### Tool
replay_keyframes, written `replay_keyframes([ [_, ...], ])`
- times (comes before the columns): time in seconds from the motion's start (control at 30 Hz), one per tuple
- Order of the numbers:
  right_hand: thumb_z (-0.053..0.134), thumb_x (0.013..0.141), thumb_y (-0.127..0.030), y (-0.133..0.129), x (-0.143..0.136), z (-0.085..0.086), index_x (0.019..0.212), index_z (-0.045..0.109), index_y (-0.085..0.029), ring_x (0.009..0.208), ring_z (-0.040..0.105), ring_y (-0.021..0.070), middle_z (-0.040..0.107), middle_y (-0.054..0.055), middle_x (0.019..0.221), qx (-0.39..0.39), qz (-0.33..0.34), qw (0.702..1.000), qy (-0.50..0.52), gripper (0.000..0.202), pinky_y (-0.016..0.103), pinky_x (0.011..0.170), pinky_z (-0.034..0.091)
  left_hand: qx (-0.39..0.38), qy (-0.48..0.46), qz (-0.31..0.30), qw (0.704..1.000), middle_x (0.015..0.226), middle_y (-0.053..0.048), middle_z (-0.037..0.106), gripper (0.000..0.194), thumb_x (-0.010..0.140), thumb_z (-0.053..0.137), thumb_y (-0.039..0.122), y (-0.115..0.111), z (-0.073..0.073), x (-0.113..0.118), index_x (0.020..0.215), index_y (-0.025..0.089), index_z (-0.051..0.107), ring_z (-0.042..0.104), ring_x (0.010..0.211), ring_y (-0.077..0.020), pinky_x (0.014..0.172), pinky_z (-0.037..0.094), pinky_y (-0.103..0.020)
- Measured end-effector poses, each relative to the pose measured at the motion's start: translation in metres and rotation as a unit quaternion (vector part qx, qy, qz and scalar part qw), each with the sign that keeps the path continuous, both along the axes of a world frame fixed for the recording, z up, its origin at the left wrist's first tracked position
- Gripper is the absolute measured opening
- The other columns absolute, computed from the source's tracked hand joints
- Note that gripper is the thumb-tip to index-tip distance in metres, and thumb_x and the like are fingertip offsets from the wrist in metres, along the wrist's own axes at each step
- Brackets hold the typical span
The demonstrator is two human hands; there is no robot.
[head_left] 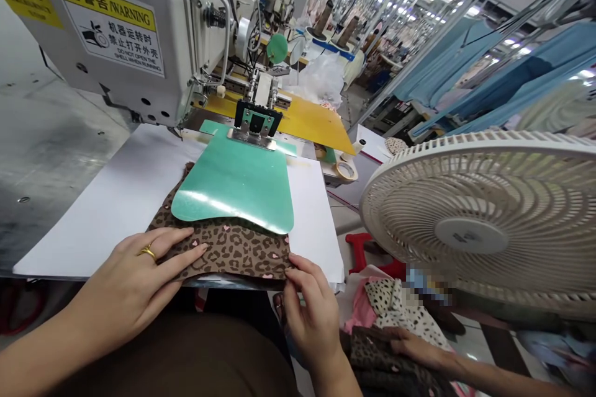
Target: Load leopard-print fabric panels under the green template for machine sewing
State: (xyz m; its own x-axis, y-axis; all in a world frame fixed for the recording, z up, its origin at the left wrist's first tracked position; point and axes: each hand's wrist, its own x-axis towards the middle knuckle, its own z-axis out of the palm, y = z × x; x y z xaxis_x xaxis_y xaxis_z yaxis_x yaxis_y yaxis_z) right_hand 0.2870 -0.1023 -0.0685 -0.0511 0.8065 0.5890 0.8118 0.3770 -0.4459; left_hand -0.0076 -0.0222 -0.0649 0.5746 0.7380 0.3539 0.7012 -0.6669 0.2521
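Observation:
A brown leopard-print fabric piece (237,251) with small pink hearts lies at the front edge of a white work surface (84,211). Over its far part rests a green plastic plate (237,180), fixed to the sewing machine's clamp (256,118). My left hand (139,270) lies flat on the fabric's left side, fingers stretched out, a gold ring on one of them. At the right front corner, my right hand (310,304) pinches the fabric's edge between thumb and fingers. The fabric beneath the green plate is hidden.
The white sewing machine head (135,37) stands at left. A large fan (475,229) takes up the right side. Below it, another person's hand (410,344) touches more leopard fabric (372,353). A yellow plate (316,124) and tape roll (345,170) sit behind.

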Motion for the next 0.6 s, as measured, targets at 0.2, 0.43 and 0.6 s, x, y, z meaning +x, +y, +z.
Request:
replay_keyframes([
  [0.2,0.052,0.092,-0.006,-0.004,-0.005,-0.006,0.111,0.058,-0.02,0.106,0.061,0.0232,0.06,0.013,0.114,-0.01,-0.018,1.0,-0.001,0.025,0.041,0.088,0.057,0.013,0.043,-0.012,0.999,0.137,-0.009,0.06,0.042,0.093,0.045,0.021,0.0,0.008,0.001,0.13,0.031,0.063,0.057,0.119,-0.0314,0.093,0.047,-0.049],
  [0.43,0.049,0.09,-0.005,0.001,-0.014,-0.007,0.12,0.06,-0.023,0.116,0.058,0.0254,0.057,0.013,0.126,-0.028,-0.006,1.0,-0.013,0.036,0.043,0.094,0.056,-0.002,0.04,-0.126,0.991,0.151,0.001,0.051,0.061,0.085,0.041,0.009,0.017,0.018,0.011,0.14,0.034,0.053,0.048,0.137,-0.0264,0.11,0.042,-0.046],
  [0.6,0.046,0.087,-0.001,-0.007,-0.017,-0.004,0.109,0.063,-0.023,0.109,0.061,0.0227,0.061,0.01,0.118,-0.022,-0.024,0.999,0.022,0.035,0.039,0.09,0.056,0.017,0.062,-0.162,0.985,0.151,0.005,0.049,0.067,0.084,0.047,0.02,0.02,0.005,0.002,0.147,0.043,0.041,0.057,0.128,-0.0286,0.103,0.049,-0.044],
])
